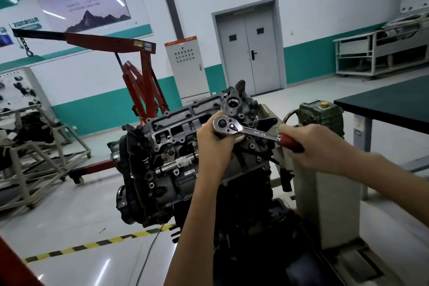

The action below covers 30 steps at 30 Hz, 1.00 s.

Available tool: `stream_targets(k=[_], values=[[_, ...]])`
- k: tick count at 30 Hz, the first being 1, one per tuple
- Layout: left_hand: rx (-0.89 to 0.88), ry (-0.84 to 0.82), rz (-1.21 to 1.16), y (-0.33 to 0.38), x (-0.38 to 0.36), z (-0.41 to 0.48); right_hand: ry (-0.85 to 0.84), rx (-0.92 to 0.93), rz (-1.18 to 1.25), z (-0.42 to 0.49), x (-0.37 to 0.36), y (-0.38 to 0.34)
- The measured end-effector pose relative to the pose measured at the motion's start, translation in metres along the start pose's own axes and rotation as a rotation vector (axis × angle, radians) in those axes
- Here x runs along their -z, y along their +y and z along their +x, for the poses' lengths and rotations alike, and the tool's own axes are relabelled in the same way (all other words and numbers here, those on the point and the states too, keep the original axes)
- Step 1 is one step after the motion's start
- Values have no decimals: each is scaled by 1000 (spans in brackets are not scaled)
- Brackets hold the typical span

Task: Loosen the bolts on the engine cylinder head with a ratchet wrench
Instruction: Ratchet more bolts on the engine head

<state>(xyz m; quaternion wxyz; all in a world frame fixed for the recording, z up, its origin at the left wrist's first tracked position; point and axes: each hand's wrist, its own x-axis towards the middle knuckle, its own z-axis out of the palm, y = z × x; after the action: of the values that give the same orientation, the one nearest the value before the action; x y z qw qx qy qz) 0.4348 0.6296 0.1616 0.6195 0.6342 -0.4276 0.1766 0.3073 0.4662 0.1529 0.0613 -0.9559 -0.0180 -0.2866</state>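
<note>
Left hand: bare, in front of grey cast-metal engine cylinder head; one short fingernail visible. Left forearm bare, slim. Right hand: bare, right of cylinder head. Right forearm bare, edges slightly motion-blurred.

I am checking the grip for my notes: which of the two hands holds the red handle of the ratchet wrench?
The right hand grips the red handle of the ratchet wrench; the left hand instead holds its chrome head, above the engine.
</note>
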Motion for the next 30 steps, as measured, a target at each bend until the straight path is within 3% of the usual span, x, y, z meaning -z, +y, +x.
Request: stream_targets(k=[3, 6, 8, 13, 16, 20, 24, 26, 30], values=[[13, -30, -19, 2, 3, 0, 68, 110, -152, 22, 24, 13], [-15, -27, 6, 0, 5, -2, 52, 51, -92, 11, 8, 7], [-60, 23, 36, -2, 2, -5, 30, -50, 88, -11, -18, -14], [-60, 147, 21, -5, -15, -11, 185, -349, 666, -39, -79, -107], [-24, 127, -39, -6, -12, -12, 213, -332, 808, -35, -92, -130], [27, 68, -37, -5, -5, -8, 142, -258, 575, -36, -72, -90], [46, 38, -51, -3, -4, -6, -20, -55, 169, -20, -20, -17], [31, 22, -50, -1, -2, -5, -5, 54, -8, -1, 6, 5], [23, -4, -17, -1, 1, -7, 40, 56, -58, 6, 7, 7]])
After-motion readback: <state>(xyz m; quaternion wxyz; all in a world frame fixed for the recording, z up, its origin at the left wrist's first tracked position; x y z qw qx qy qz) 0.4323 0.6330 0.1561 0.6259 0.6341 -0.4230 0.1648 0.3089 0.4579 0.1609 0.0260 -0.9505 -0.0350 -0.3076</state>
